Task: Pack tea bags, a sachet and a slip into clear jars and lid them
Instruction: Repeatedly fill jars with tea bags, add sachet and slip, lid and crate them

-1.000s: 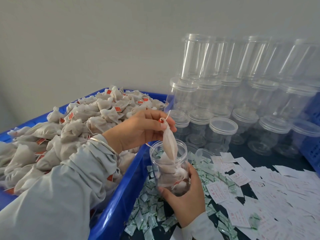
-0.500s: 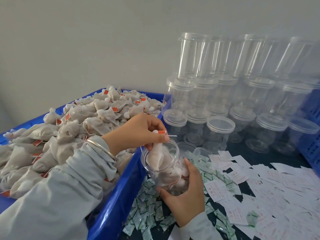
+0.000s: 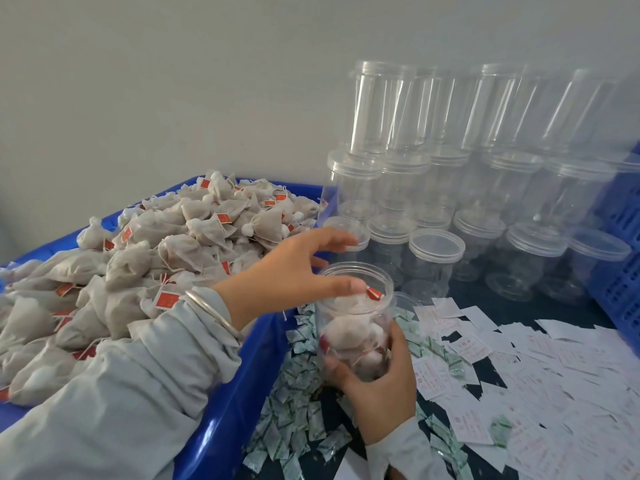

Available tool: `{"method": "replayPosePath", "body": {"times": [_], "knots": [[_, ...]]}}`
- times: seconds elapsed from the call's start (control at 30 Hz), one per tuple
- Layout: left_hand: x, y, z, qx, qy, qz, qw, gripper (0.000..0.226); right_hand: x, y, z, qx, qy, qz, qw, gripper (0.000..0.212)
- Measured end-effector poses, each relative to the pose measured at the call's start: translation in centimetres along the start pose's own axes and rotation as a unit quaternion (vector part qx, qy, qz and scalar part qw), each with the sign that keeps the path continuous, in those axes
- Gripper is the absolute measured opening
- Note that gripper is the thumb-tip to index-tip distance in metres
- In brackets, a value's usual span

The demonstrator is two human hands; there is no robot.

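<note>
The work surface (image 3: 491, 303) is dark, almost navy, and most of it is covered. It stands against a plain grey-white wall (image 3: 173, 81). On the left side sits a blue tub (image 3: 242, 403), filled high with tea bags (image 3: 194, 233) that carry small red tags. At the far right edge a blue crate (image 3: 620, 271) with a grid wall is partly in view.

The right hand (image 3: 377, 386) grips a clear jar (image 3: 353, 320) from below and the side, with the fingers curled around its lower part. The jar has no lid and is held just beside the tub's right wall, above a heap of small green-and-white sachets (image 3: 294, 420). Several tea bags already lie inside it. The left hand (image 3: 294, 271) is over the mouth of the jar with its fingers spread and mostly straight; the thumb tip touches the top tea bag near its red tag (image 3: 374, 293), and the hand holds nothing. A silver bangle (image 3: 211, 311) sits on that wrist above a pale grey sleeve (image 3: 121, 393).

To the right of the jar, many white paper slips (image 3: 519, 375) with red print lie scattered. Behind them, against the wall, empty jars (image 3: 433, 188) are stacked in layers, the lower ones with lids on.
</note>
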State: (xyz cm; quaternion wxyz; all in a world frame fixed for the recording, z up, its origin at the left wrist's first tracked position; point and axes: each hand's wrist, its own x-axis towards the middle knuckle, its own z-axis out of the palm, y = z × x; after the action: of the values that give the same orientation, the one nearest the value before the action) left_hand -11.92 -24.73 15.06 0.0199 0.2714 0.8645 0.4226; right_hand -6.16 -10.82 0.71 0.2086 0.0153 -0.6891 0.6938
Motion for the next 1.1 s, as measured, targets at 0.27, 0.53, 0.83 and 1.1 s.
{"method": "replayPosePath", "body": {"times": [0.27,0.53,0.83,1.1], "knots": [[0.5,-1.3,2.5,-0.033,-0.029,-0.009,0.999,0.083,1.7,-1.4,-2.3,-0.067,-0.05,-0.037,0.996,0.057],[1.2,-2.4,2.4,-0.044,0.098,-0.034,0.994,0.085,2.7,1.7,-2.8,-0.51,-0.2,0.009,0.837,0.046],[1.1,-2.4,2.5,-0.01,0.088,-0.049,0.995,0.075,2.7,1.3,-2.9,-0.481,-0.16,-0.001,0.862,0.036],[1.0,-2.2,2.4,0.008,0.079,-0.043,0.996,0.089,2.5,-0.4,-3.7,-0.261,0.064,0.01,0.963,0.017]]}}
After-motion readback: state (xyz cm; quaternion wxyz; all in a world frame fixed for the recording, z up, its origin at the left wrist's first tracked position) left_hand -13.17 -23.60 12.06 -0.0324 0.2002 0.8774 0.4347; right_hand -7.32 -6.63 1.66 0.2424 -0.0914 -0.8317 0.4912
